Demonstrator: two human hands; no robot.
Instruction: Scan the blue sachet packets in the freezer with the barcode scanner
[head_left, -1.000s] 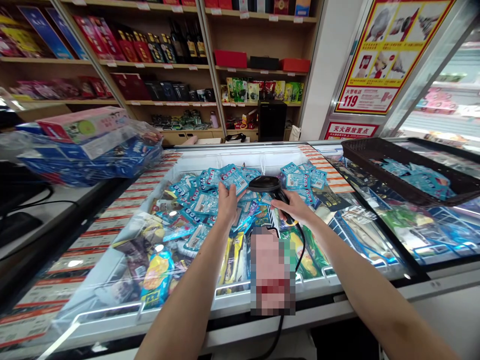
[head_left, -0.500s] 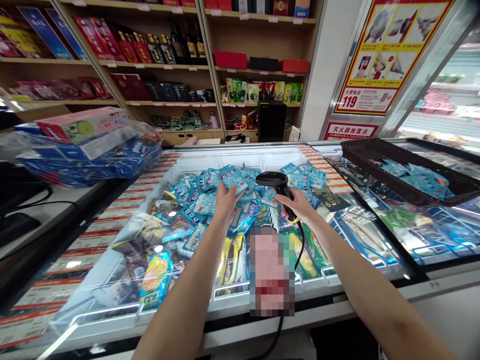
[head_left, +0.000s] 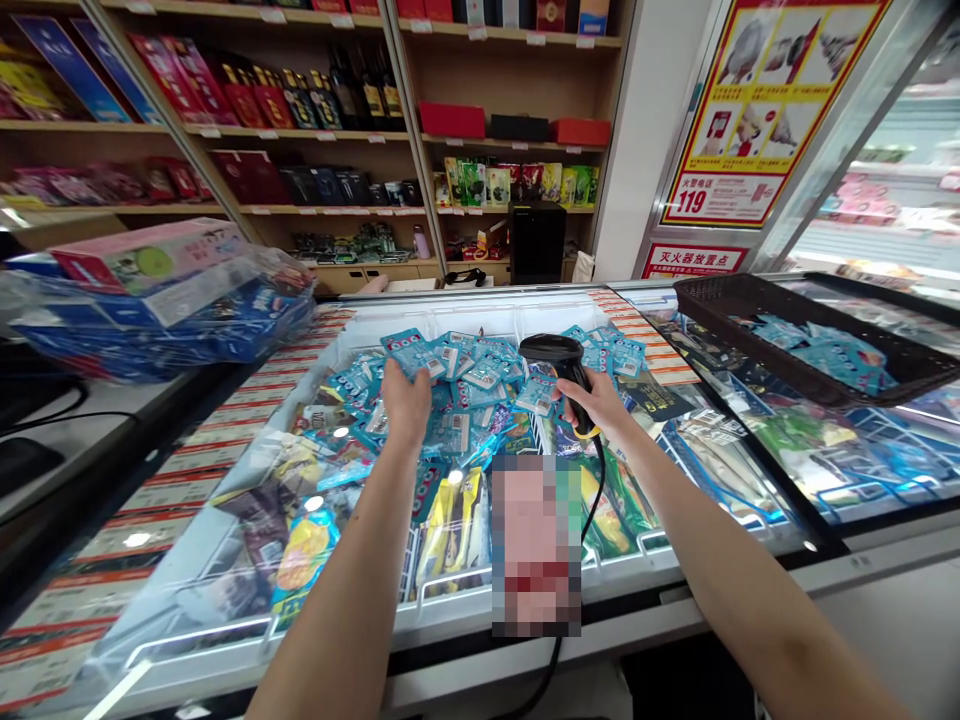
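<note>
Over the freezer (head_left: 442,686), a black scanner (head_left: 552,349) is gripped by the right hand (head_left: 598,402), and a blue packet (head_left: 409,351) is pinched by the left hand (head_left: 407,402). More blue packets (head_left: 484,373) are heaped on the freezer. Behind the freezer, bottles (head_left: 322,100) are lined up on shelves (head_left: 517,75).

One head cam, worn by the person — looks forward and steeply down between both forearms (head_left: 349,560). Chest freezer (head_left: 465,675) sits close, filling the lower frame; left hand (head_left: 407,400) and right hand (head_left: 594,402) near, mid-frame. Wall shelving (head_left: 525,80) farther back along the top, fire-safety poster (head_left: 765,110) upper right. Wide angle — edges stretched.
</note>
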